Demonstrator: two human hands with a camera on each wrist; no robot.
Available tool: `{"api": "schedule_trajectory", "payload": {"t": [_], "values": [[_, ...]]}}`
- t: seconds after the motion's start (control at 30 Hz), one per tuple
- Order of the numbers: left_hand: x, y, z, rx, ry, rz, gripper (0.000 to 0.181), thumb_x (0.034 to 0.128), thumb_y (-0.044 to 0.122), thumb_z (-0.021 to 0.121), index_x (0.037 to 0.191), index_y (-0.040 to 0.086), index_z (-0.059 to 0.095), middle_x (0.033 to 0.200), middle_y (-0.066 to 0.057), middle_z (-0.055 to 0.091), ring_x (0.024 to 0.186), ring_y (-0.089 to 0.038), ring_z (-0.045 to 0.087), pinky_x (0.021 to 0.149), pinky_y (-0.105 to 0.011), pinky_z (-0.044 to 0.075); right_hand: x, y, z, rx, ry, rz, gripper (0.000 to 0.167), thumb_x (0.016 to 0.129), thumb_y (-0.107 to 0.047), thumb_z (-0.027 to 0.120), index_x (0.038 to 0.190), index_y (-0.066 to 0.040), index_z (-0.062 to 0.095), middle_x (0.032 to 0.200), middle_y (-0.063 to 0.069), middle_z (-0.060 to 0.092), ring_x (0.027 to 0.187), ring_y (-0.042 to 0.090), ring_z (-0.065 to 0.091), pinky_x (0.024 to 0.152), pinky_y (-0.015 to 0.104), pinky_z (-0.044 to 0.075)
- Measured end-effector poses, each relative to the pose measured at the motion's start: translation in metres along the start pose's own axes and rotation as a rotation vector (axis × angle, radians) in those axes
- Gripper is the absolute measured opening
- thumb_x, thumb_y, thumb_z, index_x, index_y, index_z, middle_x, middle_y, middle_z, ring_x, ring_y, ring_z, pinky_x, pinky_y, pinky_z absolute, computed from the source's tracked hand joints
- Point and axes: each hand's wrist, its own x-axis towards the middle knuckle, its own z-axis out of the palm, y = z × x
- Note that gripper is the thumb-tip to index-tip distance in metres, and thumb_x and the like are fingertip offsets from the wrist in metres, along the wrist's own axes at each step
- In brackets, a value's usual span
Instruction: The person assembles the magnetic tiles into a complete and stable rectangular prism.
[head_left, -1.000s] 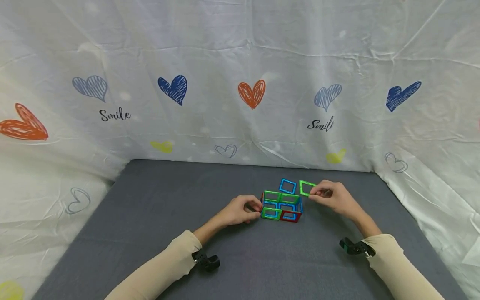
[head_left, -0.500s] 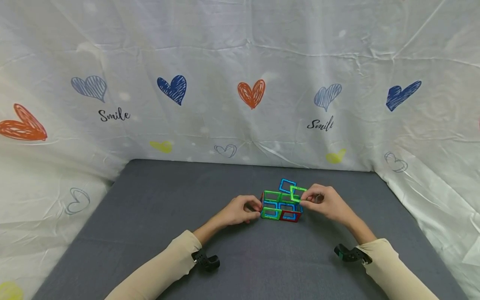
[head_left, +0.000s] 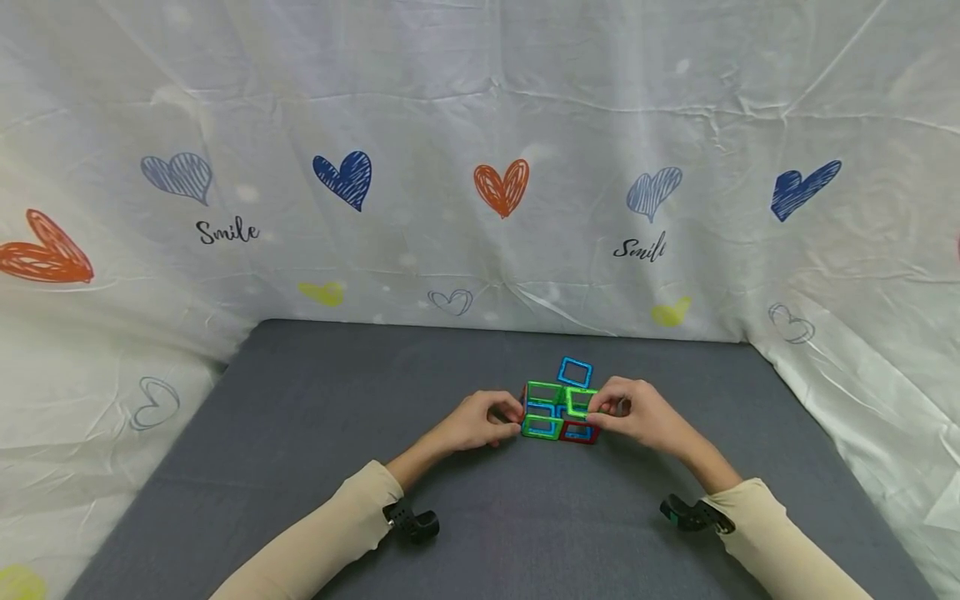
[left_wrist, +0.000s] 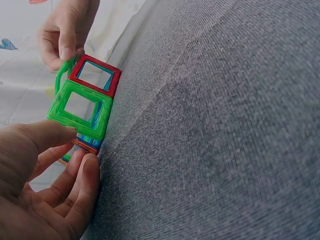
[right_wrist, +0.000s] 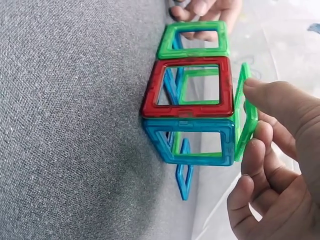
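Observation:
A low box of magnetic tiles (head_left: 542,437) stands on the grey cloth, its front made of one green and one red tile (right_wrist: 226,85), with a blue tile (right_wrist: 200,160) at its right end. My left hand (head_left: 476,421) holds the box's left end, thumb at the green front tile (left_wrist: 56,111) and fingers at the end wall. In my right hand (head_left: 633,410), a loose green square tile (right_wrist: 249,135) is pinched between thumb and fingers. It is tilted over the top of the box's right half; whether its edge touches the box I cannot tell.
A loose blue square tile (head_left: 579,362) lies just behind the box. Grey cloth (head_left: 480,508) covers the table, and a white curtain (head_left: 420,242) printed with hearts hangs along its back edge. Black wrist cameras sit on both sleeves.
My right hand has brought the green tile leftward and down, from beside the loose blue tile to over the box's right half. My left hand stays at the left end.

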Motion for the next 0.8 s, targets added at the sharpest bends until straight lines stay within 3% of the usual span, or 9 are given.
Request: {"api": "schedule_trajectory", "payload": {"t": [0.23, 0.5, 0.8], "values": [[0.0, 0.0, 0.0, -0.003, 0.003, -0.011, 0.015, 0.0945, 0.002, 0.073, 0.109, 0.001, 0.07, 0.097, -0.005, 0.067, 0.071, -0.02, 0.069, 0.058, -0.031, 0.057, 0.002, 0.002, 0.002, -0.001, -0.025, 0.014, 0.008, 0.09, -0.011, 0.081, 0.09, -0.017, 0.076, 0.082, -0.009, 0.058, 0.072, 0.011, 0.054, 0.059, 0.031, 0.048], [0.0, 0.001, 0.0, 0.004, 0.007, -0.019, 0.015, 0.0944, 0.001, 0.072, 0.109, 0.001, 0.07, 0.097, -0.004, 0.067, 0.071, -0.02, 0.069, 0.058, -0.03, 0.057, 0.0, 0.009, -0.002, 0.06, 0.01, -0.006, 0.013, 0.089, -0.009, 0.081, 0.095, -0.019, 0.076, 0.086, -0.006, 0.061, 0.076, 0.013, 0.057, 0.062, 0.029, 0.05], [-0.001, 0.002, 0.0, -0.012, 0.003, -0.011, 0.015, 0.0945, 0.001, 0.072, 0.109, 0.0, 0.069, 0.098, -0.007, 0.067, 0.072, -0.022, 0.07, 0.058, -0.031, 0.057, 0.0, 0.014, -0.012, 0.105, 0.073, 0.004, 0.013, 0.09, 0.007, 0.074, 0.098, -0.004, 0.074, 0.086, 0.006, 0.064, 0.072, 0.02, 0.058, 0.06, 0.03, 0.05]]}}
